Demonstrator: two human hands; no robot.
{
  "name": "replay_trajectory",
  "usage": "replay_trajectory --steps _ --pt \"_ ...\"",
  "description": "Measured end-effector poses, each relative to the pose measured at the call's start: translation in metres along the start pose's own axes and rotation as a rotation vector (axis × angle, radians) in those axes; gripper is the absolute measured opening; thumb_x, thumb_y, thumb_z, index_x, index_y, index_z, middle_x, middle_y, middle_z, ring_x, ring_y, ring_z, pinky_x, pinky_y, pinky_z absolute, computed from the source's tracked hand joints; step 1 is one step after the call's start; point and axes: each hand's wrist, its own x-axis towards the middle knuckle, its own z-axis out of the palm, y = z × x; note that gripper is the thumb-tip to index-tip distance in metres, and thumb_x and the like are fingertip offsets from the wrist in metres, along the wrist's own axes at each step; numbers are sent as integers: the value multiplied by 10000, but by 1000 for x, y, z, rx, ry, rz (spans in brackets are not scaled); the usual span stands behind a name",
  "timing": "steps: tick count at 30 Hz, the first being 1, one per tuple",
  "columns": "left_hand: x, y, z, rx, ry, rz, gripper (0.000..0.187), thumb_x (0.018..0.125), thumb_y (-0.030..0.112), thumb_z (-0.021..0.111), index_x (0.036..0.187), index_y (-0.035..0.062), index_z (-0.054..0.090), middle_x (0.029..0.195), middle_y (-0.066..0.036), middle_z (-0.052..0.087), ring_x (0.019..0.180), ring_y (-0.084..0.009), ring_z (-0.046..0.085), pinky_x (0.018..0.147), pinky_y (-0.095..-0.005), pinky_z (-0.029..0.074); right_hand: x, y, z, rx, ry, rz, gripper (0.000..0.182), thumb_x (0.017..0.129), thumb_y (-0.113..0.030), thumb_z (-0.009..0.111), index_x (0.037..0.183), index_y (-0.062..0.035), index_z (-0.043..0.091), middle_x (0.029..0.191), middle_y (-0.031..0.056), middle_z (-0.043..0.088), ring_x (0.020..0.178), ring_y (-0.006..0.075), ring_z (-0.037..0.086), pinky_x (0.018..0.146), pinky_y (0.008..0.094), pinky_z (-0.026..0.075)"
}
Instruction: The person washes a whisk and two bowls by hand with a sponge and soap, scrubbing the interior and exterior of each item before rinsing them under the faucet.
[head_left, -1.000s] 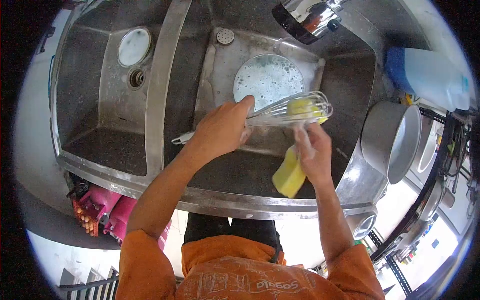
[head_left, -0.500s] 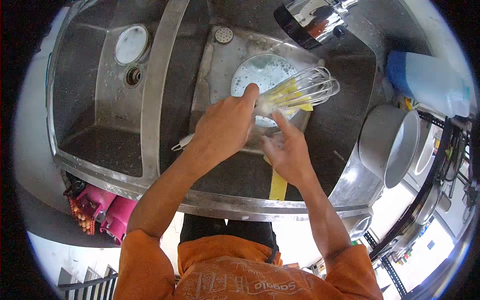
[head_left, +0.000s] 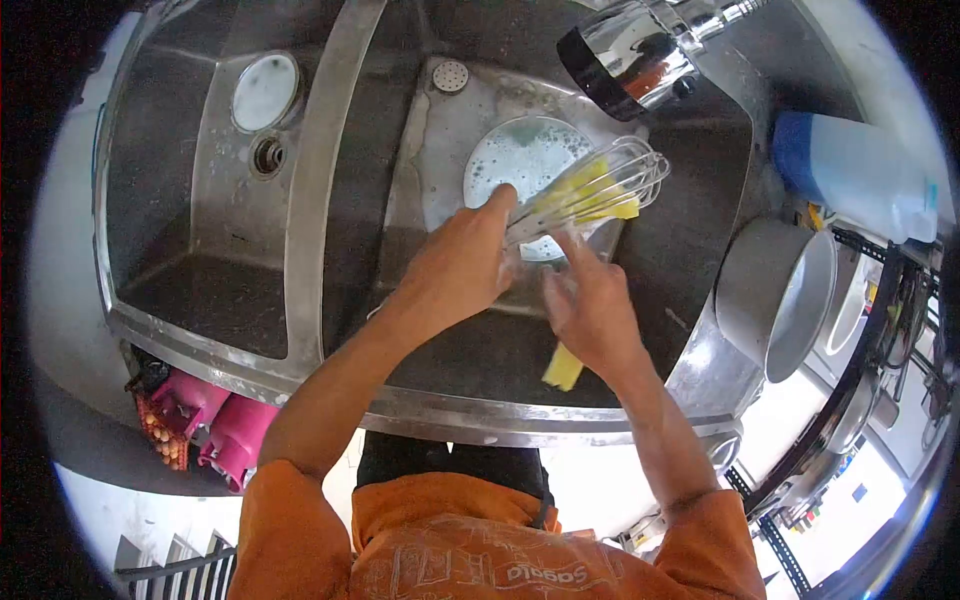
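My left hand (head_left: 458, 258) is closed around a wire whisk (head_left: 648, 165), holding it tilted with its loops toward the upper right. A yellow strip of cloth or sponge (head_left: 563, 369) shows among the whisk's wires, and its lower end hangs below my right hand (head_left: 597, 312). That hand is closed on the strip just under the whisk, some fingers curled and the index finger up against the wires. Beneath the whisk, a round vessel of sudsy water (head_left: 505, 155) sits on the sink floor, partly hidden by my hands.
A chrome faucet head (head_left: 630, 60) juts in at the top. A metal divider (head_left: 312, 200) separates the left basin, which has a white round lid-like disc (head_left: 265, 92) and a drain (head_left: 268, 155). On the right are a large pot (head_left: 745, 290) and a plastic jug (head_left: 850, 165).
The whisk has shifted slightly, with more yellow strip now among its wires. The strip's hanging end is shorter. My right hand has moved slightly right and down.
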Motion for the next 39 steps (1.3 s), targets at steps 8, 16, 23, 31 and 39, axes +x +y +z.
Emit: replay_trajectory --steps 8,16,23,31,39 --pt "1 5 -7 70 -23 -34 381 763 17 622 1081 -6 413 813 -289 601 851 -452 593 696 -499 460 4 0 7 586 -222 248 409 806 -34 572 1210 -30 512 773 177 629 560 254 583 613 333 482" --pt "2 -9 -5 -186 -69 -17 429 808 54 603 1186 -11 411 962 -265 599 954 -391 609 807 -414 455 2 15 -7 178 42 51 496 835 -60 590 1310 -139 469 819 234 634 605 363 624 591 392 505" --pt "-7 -24 13 -317 12 67 436 841 61 567 1225 -47 393 926 -288 610 913 -392 628 758 -412 473 12 27 -31 88 171 113 550 833 -76 603 1353 -147 436 676 184 611 569 304 621 568 379 497" --pt "-6 -18 30 -587 -96 77 484 861 9 550 1303 -61 366 1221 -159 537 1147 -187 492 998 -308 346 19 13 -22 721 -243 343 362 786 -44 619 1143 -41 553 616 4 559 538 61 526 498 250 431" --pt "-4 -2 11 -297 -57 85 520 794 -31 563 1283 -44 386 1186 -208 554 1149 -297 526 987 -355 379 19 27 -7 827 -338 317 241 737 -16 589 976 5 610 618 -19 554 518 54 497 473 238 403"
